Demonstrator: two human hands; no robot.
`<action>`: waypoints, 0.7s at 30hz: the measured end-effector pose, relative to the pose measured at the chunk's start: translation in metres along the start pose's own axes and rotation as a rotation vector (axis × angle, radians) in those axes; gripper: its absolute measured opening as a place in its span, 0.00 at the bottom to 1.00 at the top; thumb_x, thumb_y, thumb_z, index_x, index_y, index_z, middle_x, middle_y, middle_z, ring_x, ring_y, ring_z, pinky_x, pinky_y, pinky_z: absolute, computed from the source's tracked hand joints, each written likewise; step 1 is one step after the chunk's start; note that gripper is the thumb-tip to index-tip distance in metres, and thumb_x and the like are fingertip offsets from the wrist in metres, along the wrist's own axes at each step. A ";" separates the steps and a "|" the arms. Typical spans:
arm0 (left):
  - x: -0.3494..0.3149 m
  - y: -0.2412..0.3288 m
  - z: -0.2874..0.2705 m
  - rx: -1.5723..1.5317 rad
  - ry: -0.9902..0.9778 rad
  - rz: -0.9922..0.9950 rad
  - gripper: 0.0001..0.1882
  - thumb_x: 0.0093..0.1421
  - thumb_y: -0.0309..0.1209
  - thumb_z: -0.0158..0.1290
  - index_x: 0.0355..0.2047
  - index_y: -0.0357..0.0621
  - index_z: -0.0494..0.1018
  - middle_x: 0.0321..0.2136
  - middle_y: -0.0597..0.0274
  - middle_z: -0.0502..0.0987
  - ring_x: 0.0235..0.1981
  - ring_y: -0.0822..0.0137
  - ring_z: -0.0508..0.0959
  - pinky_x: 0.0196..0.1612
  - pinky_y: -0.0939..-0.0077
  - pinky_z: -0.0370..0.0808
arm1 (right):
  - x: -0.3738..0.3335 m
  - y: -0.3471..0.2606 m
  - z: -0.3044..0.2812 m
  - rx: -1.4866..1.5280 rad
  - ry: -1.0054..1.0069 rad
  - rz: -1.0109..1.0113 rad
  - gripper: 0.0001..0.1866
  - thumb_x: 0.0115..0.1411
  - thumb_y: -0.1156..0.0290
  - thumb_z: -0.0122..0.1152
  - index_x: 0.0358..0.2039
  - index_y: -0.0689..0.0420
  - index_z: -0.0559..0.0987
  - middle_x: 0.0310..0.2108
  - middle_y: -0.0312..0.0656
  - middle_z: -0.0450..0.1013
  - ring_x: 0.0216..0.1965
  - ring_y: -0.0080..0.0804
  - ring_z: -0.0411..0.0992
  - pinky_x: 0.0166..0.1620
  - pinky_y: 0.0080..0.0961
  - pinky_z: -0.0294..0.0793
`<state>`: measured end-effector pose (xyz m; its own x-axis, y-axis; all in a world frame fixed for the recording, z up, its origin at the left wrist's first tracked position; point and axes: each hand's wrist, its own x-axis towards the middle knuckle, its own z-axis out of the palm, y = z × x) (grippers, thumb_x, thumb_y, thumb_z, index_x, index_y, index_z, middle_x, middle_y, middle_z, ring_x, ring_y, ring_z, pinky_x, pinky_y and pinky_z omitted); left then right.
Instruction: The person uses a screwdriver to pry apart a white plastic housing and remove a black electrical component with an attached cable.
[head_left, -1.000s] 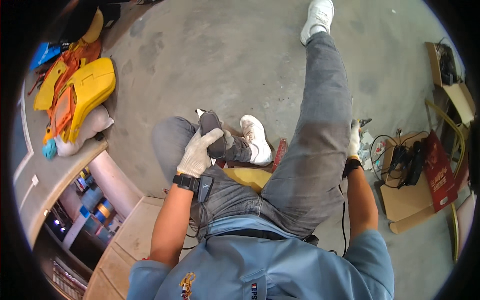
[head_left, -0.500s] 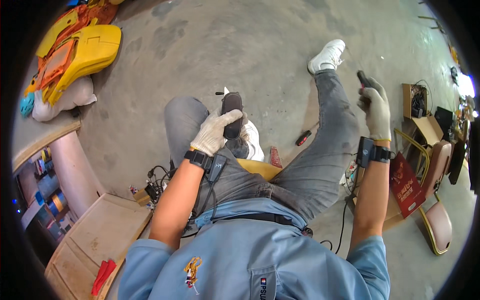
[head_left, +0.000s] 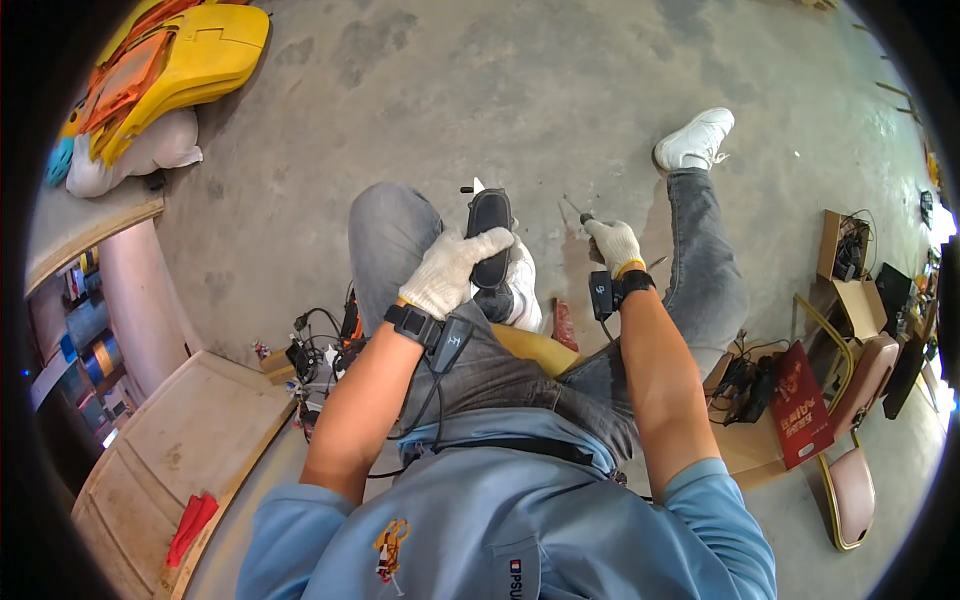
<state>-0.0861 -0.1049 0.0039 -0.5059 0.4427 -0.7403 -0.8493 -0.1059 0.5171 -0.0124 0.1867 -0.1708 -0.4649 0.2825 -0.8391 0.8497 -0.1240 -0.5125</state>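
Note:
My left hand [head_left: 450, 270], in a white knit glove, is wrapped round a long, oval black casing [head_left: 489, 228] above my left shin. A short dark peg sticks out sideways near the casing's far end. A screwdriver [head_left: 584, 215] with a dark handle is gripped in my gloved right hand [head_left: 613, 243], its thin shaft angled away to the far left, apart from the casing. Beside that hand a thin metal shaft [head_left: 657, 263] shows on the floor; the rest of it is hidden.
A yellow seat [head_left: 530, 348] is under me, and a red piece [head_left: 565, 325] lies beside it. Tangled cables [head_left: 318, 345] lie at my left near a wooden panel [head_left: 190, 450]. Yellow plastic shells [head_left: 215, 55] stand far left. On the right are an open carton [head_left: 740, 460] and a folded chair [head_left: 850, 490].
My right hand has swung inward from the far right with the screwdriver, to just right of the casing. My left hand keeps its hold on the casing; the view has shifted slightly.

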 end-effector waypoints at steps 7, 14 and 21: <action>0.002 0.004 0.008 0.023 -0.007 -0.098 0.23 0.67 0.28 0.65 0.58 0.30 0.72 0.43 0.54 0.81 0.44 0.63 0.85 0.52 0.69 0.84 | 0.022 0.019 -0.007 -0.112 0.030 0.041 0.18 0.62 0.60 0.71 0.36 0.66 0.84 0.23 0.36 0.72 0.19 0.27 0.70 0.25 0.29 0.72; -0.003 0.012 0.017 -0.086 -0.006 -0.098 0.20 0.67 0.29 0.65 0.54 0.31 0.75 0.44 0.55 0.82 0.44 0.64 0.85 0.51 0.68 0.84 | 0.032 0.016 0.001 -0.134 0.004 0.038 0.20 0.62 0.59 0.71 0.36 0.67 0.83 0.24 0.37 0.73 0.22 0.27 0.72 0.28 0.28 0.74; -0.005 0.013 0.020 0.103 -0.014 -0.094 0.18 0.65 0.29 0.65 0.51 0.34 0.77 0.38 0.58 0.81 0.38 0.66 0.82 0.46 0.72 0.79 | 0.042 0.030 0.006 -0.251 0.076 0.009 0.29 0.60 0.48 0.66 0.38 0.69 0.88 0.24 0.54 0.82 0.28 0.42 0.85 0.37 0.37 0.81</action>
<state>-0.0918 -0.0909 0.0226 -0.4223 0.4590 -0.7817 -0.8725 0.0281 0.4879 -0.0081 0.1889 -0.2221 -0.4454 0.3541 -0.8223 0.8930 0.1101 -0.4363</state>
